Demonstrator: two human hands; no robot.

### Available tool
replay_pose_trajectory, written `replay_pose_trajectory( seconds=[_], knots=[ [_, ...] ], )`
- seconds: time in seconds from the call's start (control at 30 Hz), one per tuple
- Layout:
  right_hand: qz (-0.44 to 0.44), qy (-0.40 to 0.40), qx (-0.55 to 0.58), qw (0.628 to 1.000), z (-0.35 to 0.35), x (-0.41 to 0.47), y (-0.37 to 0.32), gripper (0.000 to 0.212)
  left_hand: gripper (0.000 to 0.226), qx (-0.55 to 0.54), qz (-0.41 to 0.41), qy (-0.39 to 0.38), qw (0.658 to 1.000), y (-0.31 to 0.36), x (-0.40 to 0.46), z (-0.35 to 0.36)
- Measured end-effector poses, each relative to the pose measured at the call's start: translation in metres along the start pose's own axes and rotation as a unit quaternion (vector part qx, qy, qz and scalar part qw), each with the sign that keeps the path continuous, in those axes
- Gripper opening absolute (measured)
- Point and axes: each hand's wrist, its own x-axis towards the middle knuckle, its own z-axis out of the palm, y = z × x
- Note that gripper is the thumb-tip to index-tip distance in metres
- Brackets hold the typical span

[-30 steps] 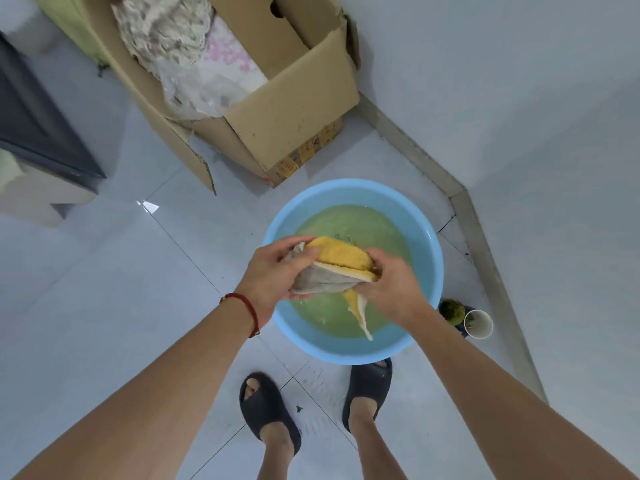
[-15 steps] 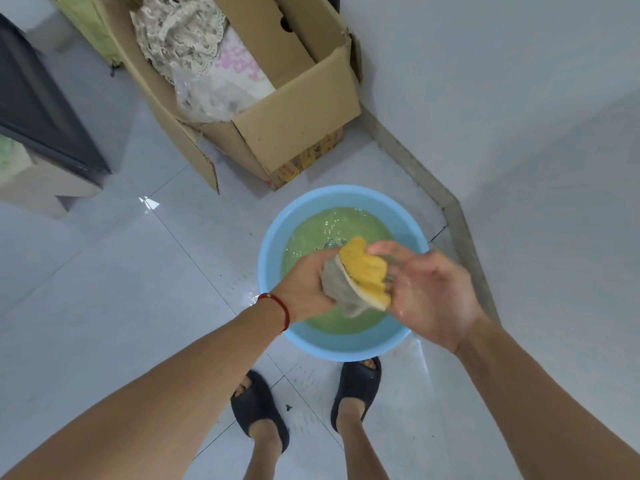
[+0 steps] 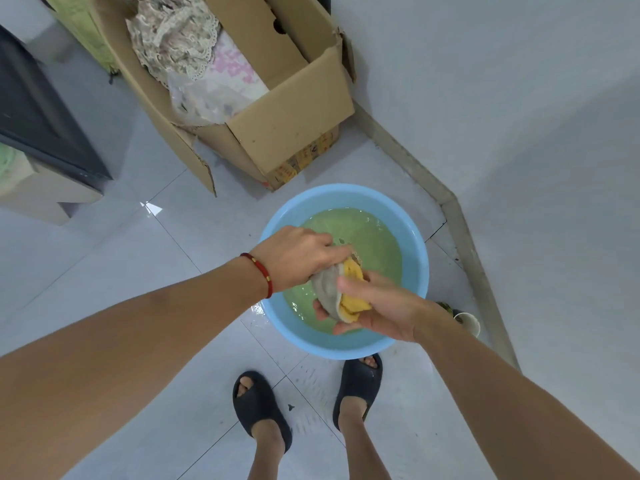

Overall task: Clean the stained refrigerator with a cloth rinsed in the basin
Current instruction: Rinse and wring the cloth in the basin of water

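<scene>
Both of your hands hold the cloth [image 3: 341, 294], a bunched grey and yellow wad, above the blue basin [image 3: 417, 261]. Your left hand [image 3: 298, 258], with a red bracelet [image 3: 259, 273] at the wrist, grips the top of the wad with curled fingers. Your right hand [image 3: 377, 308] cups it from below, palm up, thumb laid over the grey fold and fingers wrapped under it. The basin sits on the tiled floor [image 3: 138, 271] and holds greenish water [image 3: 374, 237]. Wet patches show on the tiles by its near rim. Your feet in dark slippers [image 3: 259, 407] stand just behind it. An open cardboard box [image 3: 291, 123] of fabric stands beyond, and what looks like a paper cup [image 3: 467, 323] sits by the wall.
</scene>
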Motion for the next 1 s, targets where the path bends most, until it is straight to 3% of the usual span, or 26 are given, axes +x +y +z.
replay_pose_trajectory(
  seconds=[0.07, 0.1, 0.17, 0.23, 0.3, 0.37, 0.43, 0.47, 0.5, 0.53, 0.6, 0.67, 0.7, 0.73, 0.77, 0.83, 0.9, 0.97, 1.0],
  knots=[
    [0.006, 0.090, -0.161, 0.983, 0.000, 0.010, -0.004, 0.032, 0.034, 0.023, -0.071, -0.105, 0.992, 0.004, 0.006, -0.001],
    [-0.002, 0.147, -0.262, 0.954, -0.002, 0.018, -0.004, 0.023, 0.033, 0.017, -0.107, -0.138, 0.984, 0.008, 0.011, 0.000],
    [-0.040, 0.222, -0.458, 0.860, -0.007, 0.033, -0.001, 0.029, 0.030, -0.051, -0.194, -0.171, 0.965, 0.018, 0.017, 0.008],
    [-0.073, 0.227, -0.586, 0.775, -0.018, 0.042, 0.004, 0.042, 0.018, -0.187, -0.276, -0.211, 0.919, 0.027, 0.025, 0.016],
    [-0.104, 0.224, -0.671, 0.700, -0.029, 0.045, 0.010, 0.049, 0.011, -0.331, -0.315, -0.265, 0.849, 0.026, 0.030, 0.019],
    [-0.172, 0.246, -0.730, 0.614, -0.034, 0.047, 0.020, 0.056, 0.016, -0.475, -0.345, -0.323, 0.743, 0.022, 0.034, 0.012],
    [-0.221, 0.247, -0.746, 0.577, -0.034, 0.046, 0.022, 0.061, 0.021, -0.559, -0.364, -0.366, 0.648, 0.017, 0.035, 0.006],
    [-0.238, 0.226, -0.734, 0.594, -0.032, 0.043, 0.019, 0.061, 0.021, -0.574, -0.366, -0.380, 0.626, 0.015, 0.034, 0.004],
    [-0.246, 0.198, -0.704, 0.636, -0.032, 0.036, 0.014, 0.065, 0.019, -0.572, -0.368, -0.387, 0.623, 0.015, 0.036, 0.002],
    [-0.221, 0.164, -0.662, 0.698, -0.029, 0.026, 0.005, 0.074, 0.017, -0.547, -0.369, -0.385, 0.646, 0.016, 0.037, 0.003],
    [-0.136, 0.113, -0.542, 0.821, -0.024, 0.003, -0.011, 0.083, 0.013, -0.425, -0.328, -0.360, 0.763, 0.017, 0.037, 0.003],
    [-0.134, 0.153, -0.360, 0.910, -0.023, -0.007, -0.016, 0.054, 0.016, -0.290, -0.253, -0.270, 0.883, 0.018, 0.035, 0.004],
    [-0.135, 0.205, -0.250, 0.937, -0.025, -0.006, -0.017, 0.035, 0.018, -0.272, -0.210, -0.207, 0.916, 0.019, 0.032, 0.003],
    [-0.114, 0.242, -0.154, 0.951, -0.026, -0.003, -0.019, 0.028, 0.019, -0.280, -0.162, -0.145, 0.935, 0.019, 0.029, 0.001],
    [-0.080, 0.239, -0.073, 0.965, -0.027, 0.001, -0.018, 0.038, 0.019, -0.283, -0.104, -0.084, 0.950, 0.020, 0.027, -0.001],
    [-0.005, 0.123, 0.050, 0.991, -0.028, 0.009, -0.012, 0.064, 0.009, -0.226, 0.000, -0.007, 0.974, 0.021, 0.025, -0.004],
    [0.043, 0.003, 0.122, 0.992, -0.024, 0.010, -0.006, 0.083, 0.010, -0.186, 0.012, 0.012, 0.982, 0.019, 0.025, -0.002],
    [0.047, -0.048, 0.059, 0.996, -0.022, 0.009, -0.006, 0.081, 0.018, -0.168, -0.039, -0.005, 0.985, 0.015, 0.020, -0.002],
    [0.042, -0.034, -0.018, 0.998, -0.020, 0.011, -0.009, 0.067, 0.020, -0.148, -0.069, -0.024, 0.986, 0.013, 0.018, -0.002]
  ],
)
